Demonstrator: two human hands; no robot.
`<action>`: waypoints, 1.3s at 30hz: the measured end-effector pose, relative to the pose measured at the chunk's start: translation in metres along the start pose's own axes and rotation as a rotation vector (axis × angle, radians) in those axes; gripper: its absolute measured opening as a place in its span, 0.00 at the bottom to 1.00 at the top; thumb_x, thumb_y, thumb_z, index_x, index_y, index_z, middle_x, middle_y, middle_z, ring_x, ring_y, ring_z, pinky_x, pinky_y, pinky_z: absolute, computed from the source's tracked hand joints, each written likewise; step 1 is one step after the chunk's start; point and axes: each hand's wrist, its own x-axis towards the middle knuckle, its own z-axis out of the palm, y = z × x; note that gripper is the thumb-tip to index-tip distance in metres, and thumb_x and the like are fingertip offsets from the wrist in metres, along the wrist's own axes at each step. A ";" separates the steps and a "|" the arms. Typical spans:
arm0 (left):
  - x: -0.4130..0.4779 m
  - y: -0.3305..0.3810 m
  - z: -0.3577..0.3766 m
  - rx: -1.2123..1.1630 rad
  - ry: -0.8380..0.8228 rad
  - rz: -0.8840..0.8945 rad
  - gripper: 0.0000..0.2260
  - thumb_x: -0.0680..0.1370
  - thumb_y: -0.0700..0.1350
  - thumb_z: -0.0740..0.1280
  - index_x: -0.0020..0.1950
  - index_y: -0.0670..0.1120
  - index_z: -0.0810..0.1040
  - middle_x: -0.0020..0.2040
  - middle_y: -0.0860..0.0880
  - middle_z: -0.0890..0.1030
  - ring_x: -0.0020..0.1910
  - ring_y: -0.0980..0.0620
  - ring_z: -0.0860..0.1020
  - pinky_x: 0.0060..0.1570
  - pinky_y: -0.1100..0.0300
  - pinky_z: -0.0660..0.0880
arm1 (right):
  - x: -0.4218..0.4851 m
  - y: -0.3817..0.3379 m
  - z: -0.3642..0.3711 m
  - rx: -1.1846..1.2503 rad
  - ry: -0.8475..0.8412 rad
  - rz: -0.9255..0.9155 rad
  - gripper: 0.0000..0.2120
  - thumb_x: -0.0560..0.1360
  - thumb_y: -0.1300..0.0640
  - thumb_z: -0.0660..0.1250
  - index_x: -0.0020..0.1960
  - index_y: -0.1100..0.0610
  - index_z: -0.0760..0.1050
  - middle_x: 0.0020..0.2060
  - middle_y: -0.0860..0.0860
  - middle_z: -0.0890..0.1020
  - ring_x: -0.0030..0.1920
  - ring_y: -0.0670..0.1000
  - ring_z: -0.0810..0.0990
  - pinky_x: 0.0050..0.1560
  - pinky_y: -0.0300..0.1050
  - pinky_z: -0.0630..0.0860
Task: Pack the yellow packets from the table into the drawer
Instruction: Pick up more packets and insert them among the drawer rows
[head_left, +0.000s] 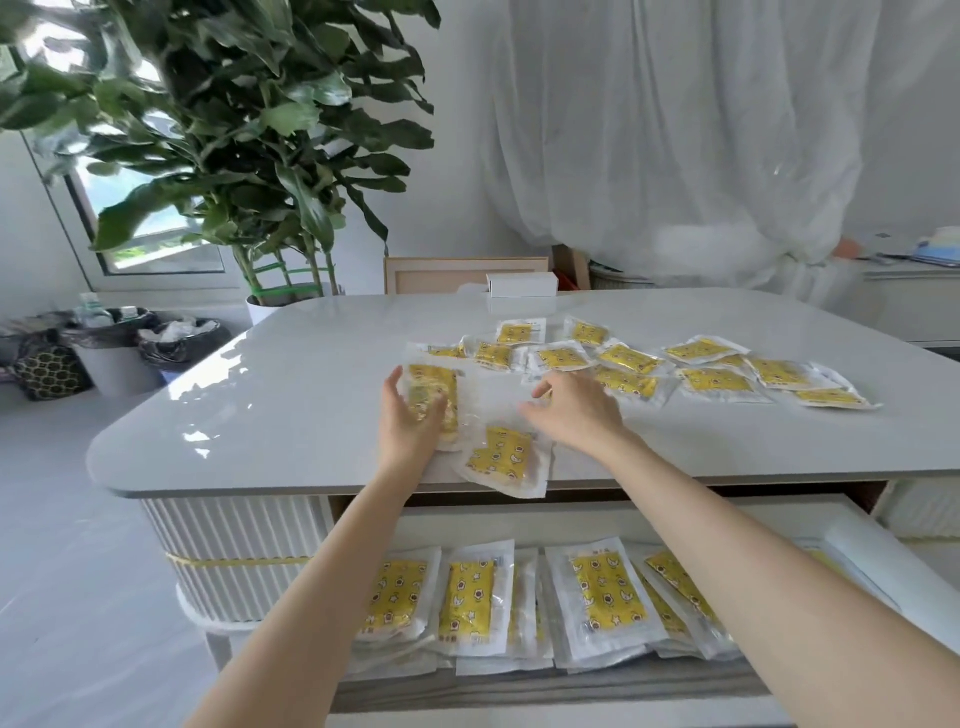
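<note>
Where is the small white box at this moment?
In the head view, the small white box lies at the far edge of the table, behind the scattered yellow packets and right of the potted plant.

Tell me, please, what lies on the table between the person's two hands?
Head view: a clear wrapper showing no yellow lies between the left hand, gripping a packet stack, and the right hand; a yellow packet overhangs the table edge nearer.

Head-worn; angled down over table (311, 395)
</note>
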 end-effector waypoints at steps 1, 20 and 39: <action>0.003 -0.004 -0.003 -0.037 0.061 -0.001 0.22 0.77 0.47 0.66 0.69 0.46 0.64 0.63 0.49 0.74 0.61 0.49 0.74 0.61 0.54 0.71 | -0.002 -0.008 -0.002 0.087 -0.153 0.037 0.28 0.73 0.44 0.67 0.67 0.60 0.71 0.66 0.55 0.75 0.64 0.57 0.73 0.62 0.51 0.73; -0.005 0.003 -0.017 -0.333 -0.104 -0.033 0.17 0.77 0.47 0.68 0.64 0.42 0.76 0.55 0.46 0.83 0.56 0.49 0.80 0.63 0.50 0.73 | 0.002 0.012 0.005 0.884 -0.201 0.331 0.44 0.58 0.66 0.81 0.68 0.57 0.63 0.64 0.54 0.71 0.63 0.52 0.72 0.62 0.47 0.72; -0.004 -0.001 -0.017 -0.338 -0.277 0.052 0.05 0.77 0.41 0.67 0.51 0.47 0.79 0.44 0.53 0.85 0.43 0.56 0.84 0.43 0.62 0.80 | 0.004 -0.034 0.043 0.993 0.044 0.266 0.12 0.68 0.51 0.77 0.45 0.59 0.82 0.34 0.47 0.81 0.33 0.43 0.75 0.46 0.41 0.77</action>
